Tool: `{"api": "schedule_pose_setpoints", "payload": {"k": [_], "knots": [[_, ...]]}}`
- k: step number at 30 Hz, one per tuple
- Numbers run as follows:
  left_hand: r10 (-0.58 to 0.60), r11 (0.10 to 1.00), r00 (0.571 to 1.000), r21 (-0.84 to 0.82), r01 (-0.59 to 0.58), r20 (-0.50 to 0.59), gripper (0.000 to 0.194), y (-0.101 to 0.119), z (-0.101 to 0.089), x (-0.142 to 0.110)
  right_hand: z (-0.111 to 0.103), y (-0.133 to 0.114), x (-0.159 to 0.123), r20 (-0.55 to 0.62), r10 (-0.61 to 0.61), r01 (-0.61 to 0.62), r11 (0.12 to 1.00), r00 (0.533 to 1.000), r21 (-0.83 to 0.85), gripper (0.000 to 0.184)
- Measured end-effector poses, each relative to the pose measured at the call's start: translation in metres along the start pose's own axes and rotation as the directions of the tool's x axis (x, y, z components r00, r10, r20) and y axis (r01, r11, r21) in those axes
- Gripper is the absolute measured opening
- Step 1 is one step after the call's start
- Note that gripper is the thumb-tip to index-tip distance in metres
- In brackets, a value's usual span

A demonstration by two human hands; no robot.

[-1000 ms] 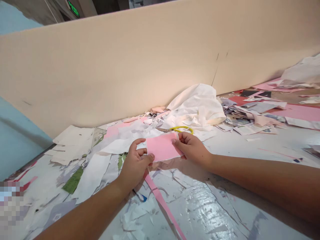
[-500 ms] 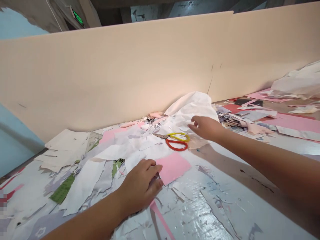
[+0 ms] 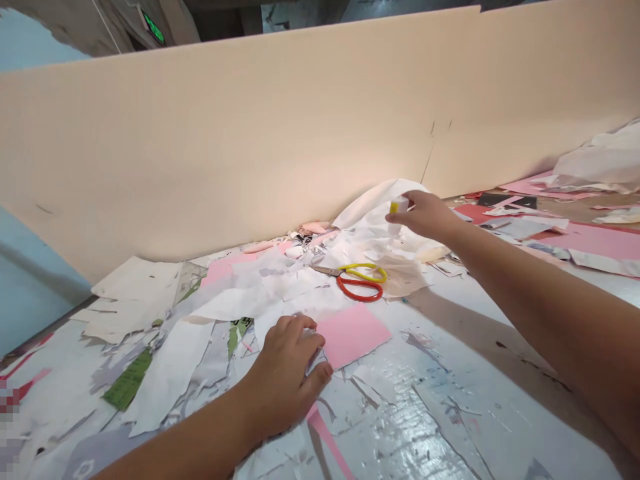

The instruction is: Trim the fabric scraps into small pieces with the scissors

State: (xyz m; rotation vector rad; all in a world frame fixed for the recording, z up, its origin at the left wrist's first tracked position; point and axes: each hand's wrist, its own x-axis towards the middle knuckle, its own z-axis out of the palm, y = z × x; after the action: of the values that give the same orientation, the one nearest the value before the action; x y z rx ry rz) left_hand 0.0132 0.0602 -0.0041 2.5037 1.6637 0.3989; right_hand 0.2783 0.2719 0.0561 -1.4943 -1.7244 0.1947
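A pink paper rectangle [image 3: 353, 335] lies flat on the paper-littered table. My left hand [image 3: 287, 377] rests on its left edge with fingers curled, pressing it down. My right hand [image 3: 424, 215] is stretched out to the crumpled white sheet [image 3: 373, 203] at the back and pinches a small white tube with a yellow end [image 3: 399, 207]. Scissors with one yellow and one red handle loop [image 3: 357, 279] lie closed between the two hands. A pink strip [image 3: 330, 443] runs toward me from under my left hand.
A tall beige board [image 3: 300, 127] walls off the back of the table. White and green paper scraps [image 3: 150, 333] pile up on the left. Pink sheets and mixed cuttings [image 3: 560, 230] cover the right. The near table surface [image 3: 430, 427] is glossy with stuck paper bits.
My right hand let go of the pink paper, reached back past the scissors and closed on the small tube. My left hand laid the pink paper down and stays on it.
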Motion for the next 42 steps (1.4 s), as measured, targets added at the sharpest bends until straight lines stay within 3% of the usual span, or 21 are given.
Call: {"api": "schedule_pose_setpoints", "payload": {"k": [2,3,5,7,10,13,14,17,19,23,30,42], "knots": [[0.033,0.999,0.998,-0.003,-0.033,0.047,0.027,0.002,-0.002,0.000,-0.012,-0.016,-0.004,0.038,-0.010,0.007,0.996,0.999,0.086,0.029],[0.041,0.999,0.997,-0.010,-0.040,0.066,0.028,0.003,-0.002,-0.001,-0.017,-0.025,-0.008,0.065,-0.041,0.021,0.959,0.997,0.283,0.026],[0.046,0.999,0.994,-0.022,-0.044,0.095,0.032,0.005,-0.002,-0.003,-0.022,-0.046,-0.023,0.106,-0.102,0.005,0.742,0.989,0.671,0.021],[0.033,0.999,0.996,-0.023,-0.031,0.088,0.036,0.007,0.000,-0.005,-0.019,-0.067,-0.043,0.241,-0.170,-0.136,0.474,0.955,0.870,0.016],[0.035,0.999,0.997,-0.033,-0.033,0.066,0.036,0.008,0.002,-0.005,-0.001,-0.089,-0.076,0.438,-0.314,-0.390,0.207,0.842,0.897,0.022],[0.050,0.997,0.998,-0.068,-0.048,0.031,0.032,0.007,0.001,-0.004,0.020,-0.102,-0.102,0.550,-0.285,-0.542,0.113,0.785,0.833,0.014],[0.045,0.996,0.999,-0.074,-0.045,0.002,0.029,0.006,0.001,-0.003,0.026,-0.105,-0.107,0.573,-0.262,-0.560,0.129,0.777,0.819,0.005],[0.015,0.997,0.996,-0.072,-0.022,-0.092,0.019,0.004,0.003,0.000,0.037,-0.113,-0.116,0.613,-0.205,-0.580,0.201,0.763,0.789,0.021],[0.009,0.998,0.991,-0.060,-0.017,-0.133,0.017,0.003,0.004,0.001,0.041,-0.116,-0.118,0.621,-0.193,-0.576,0.242,0.760,0.781,0.023],[0.032,0.999,0.985,-0.033,-0.039,-0.168,0.017,0.000,0.006,0.002,0.050,-0.114,-0.123,0.582,-0.170,-0.527,0.281,0.795,0.802,0.024],[0.015,1.000,0.995,-0.010,-0.016,-0.097,0.016,0.000,0.007,0.005,0.061,-0.110,-0.130,0.486,-0.157,-0.417,0.334,0.859,0.845,0.028],[-0.040,0.999,0.999,-0.017,0.040,-0.029,0.028,0.001,0.007,0.004,0.070,-0.110,-0.129,0.462,-0.221,-0.335,0.442,0.859,0.832,0.027]]}}
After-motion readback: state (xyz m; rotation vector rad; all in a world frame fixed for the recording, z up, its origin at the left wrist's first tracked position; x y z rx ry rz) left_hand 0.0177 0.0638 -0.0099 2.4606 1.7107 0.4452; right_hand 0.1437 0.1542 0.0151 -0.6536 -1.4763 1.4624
